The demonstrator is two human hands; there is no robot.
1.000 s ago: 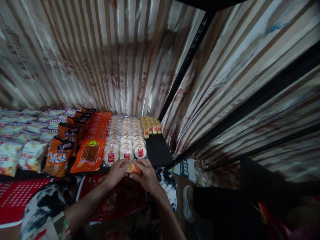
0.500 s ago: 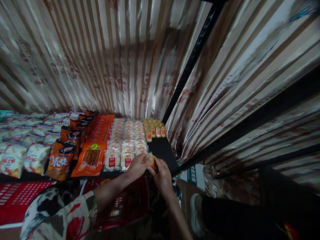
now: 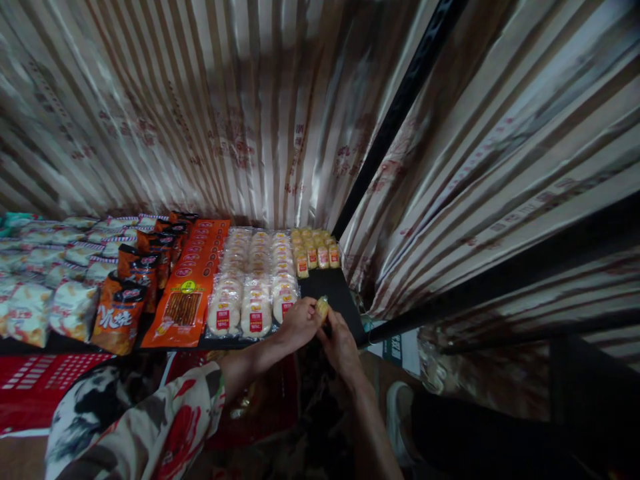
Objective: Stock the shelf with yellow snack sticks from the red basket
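Note:
Both my hands meet over the front right part of a black shelf (image 3: 334, 291). My left hand (image 3: 299, 323) and my right hand (image 3: 341, 343) pinch the same small yellow snack packet (image 3: 322, 307) between their fingertips, just above the bare black patch. Behind it stand a few more yellow packets (image 3: 314, 251) with red labels. To the left lie rows of round white cakes (image 3: 255, 283) in clear wrap, touching my left hand's side.
Flat orange packs (image 3: 190, 287), dark orange bags (image 3: 119, 313) and pale snack bags (image 3: 35, 293) fill the shelf leftwards. Striped shiny sheeting (image 3: 240, 113) covers the wall behind. A black upright (image 3: 395, 120) bounds the shelf on the right. A red basket (image 3: 45, 380) lies below.
Both hands moved right and forward with the yellow packet, from in front of the white cakes to above the bare black patch. The view drifted slightly left.

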